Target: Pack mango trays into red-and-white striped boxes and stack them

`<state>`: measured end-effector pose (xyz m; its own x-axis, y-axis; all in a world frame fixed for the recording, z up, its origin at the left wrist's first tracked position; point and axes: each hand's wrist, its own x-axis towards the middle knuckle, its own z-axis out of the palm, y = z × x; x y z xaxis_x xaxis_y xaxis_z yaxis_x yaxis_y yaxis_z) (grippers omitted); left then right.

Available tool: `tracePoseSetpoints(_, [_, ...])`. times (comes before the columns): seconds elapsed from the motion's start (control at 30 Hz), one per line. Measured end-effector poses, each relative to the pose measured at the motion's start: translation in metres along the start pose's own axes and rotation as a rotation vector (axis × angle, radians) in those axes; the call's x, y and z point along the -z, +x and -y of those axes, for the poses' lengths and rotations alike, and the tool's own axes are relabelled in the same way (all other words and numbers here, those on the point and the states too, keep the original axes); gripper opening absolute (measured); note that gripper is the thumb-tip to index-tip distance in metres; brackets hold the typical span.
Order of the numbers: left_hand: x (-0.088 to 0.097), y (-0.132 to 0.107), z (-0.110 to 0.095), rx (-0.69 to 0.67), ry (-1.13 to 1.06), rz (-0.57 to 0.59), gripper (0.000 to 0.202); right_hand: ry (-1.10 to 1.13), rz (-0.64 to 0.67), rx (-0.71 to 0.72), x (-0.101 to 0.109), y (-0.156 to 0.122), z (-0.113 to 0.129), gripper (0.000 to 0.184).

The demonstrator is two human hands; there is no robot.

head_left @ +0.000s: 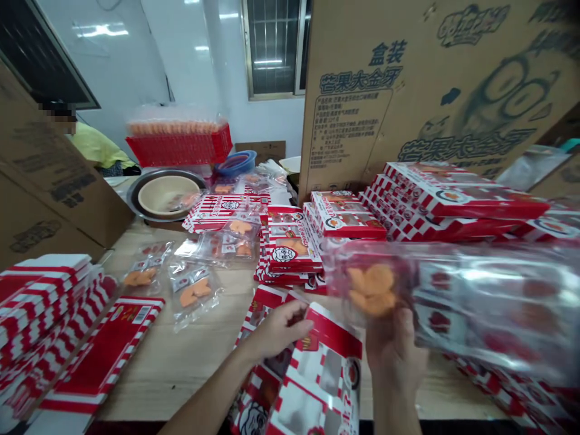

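My left hand point(281, 326) is closed at the upper left edge of a red and white windowed candy box point(312, 368), its fingers curled at the box's top end. The box leans toward me, and pale compartments show through its windows. My right hand point(396, 344) grips a long clear plastic pack point(493, 302) from below, lifted to the right of the box and partly blurred. Orange candy pieces point(372, 289) show at the pack's left end, with small printed sachets and reddish pieces further right. Beneath my left hand lies another printed box point(256, 377).
Stacked boxes point(290, 248) stand ahead, with a taller stack point(444, 199) at right. Flat cartons point(104, 344) lie at left. Bagged candies point(193, 293), a basin point(167, 193) and a red tray point(181, 148) sit further back. Large cardboard point(353, 139) rises behind; a person point(99, 145) is at far left.
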<state>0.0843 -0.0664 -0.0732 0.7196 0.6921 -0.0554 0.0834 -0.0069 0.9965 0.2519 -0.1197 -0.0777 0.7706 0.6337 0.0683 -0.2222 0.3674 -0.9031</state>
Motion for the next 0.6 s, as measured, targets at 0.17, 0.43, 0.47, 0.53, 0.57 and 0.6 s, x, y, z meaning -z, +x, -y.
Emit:
tracePoseSetpoints(0.17, [0.008, -0.026, -0.006, 0.025, -0.163, -0.061, 0.022, -0.158, 0.080, -0.116, 0.005, -0.006, 0.003, 0.048])
tracePoseSetpoints(0.43, [0.010, -0.042, -0.005, -0.029, -0.125, -0.230, 0.019, -0.026, 0.333, -0.548, 0.011, 0.012, 0.033, 0.046])
tracePoseSetpoints(0.47, [0.009, -0.043, -0.005, -0.077, -0.089, -0.300, 0.018, -0.073, 0.390, -0.567, 0.014, 0.013, 0.036, 0.046])
tracePoseSetpoints(0.53, [0.006, -0.046, -0.006, -0.166, -0.022, -0.405, 0.016, -0.180, 0.501, -0.574, 0.021, 0.014, 0.040, 0.046])
tracePoseSetpoints(0.57, [0.005, -0.046, -0.006, -0.194, 0.003, -0.430, 0.016, -0.230, 0.551, -0.565, 0.024, 0.015, 0.041, 0.045])
tracePoseSetpoints(0.6, [0.004, -0.047, -0.006, -0.204, 0.013, -0.438, 0.016, -0.274, 0.599, -0.554, 0.028, 0.016, 0.041, 0.045])
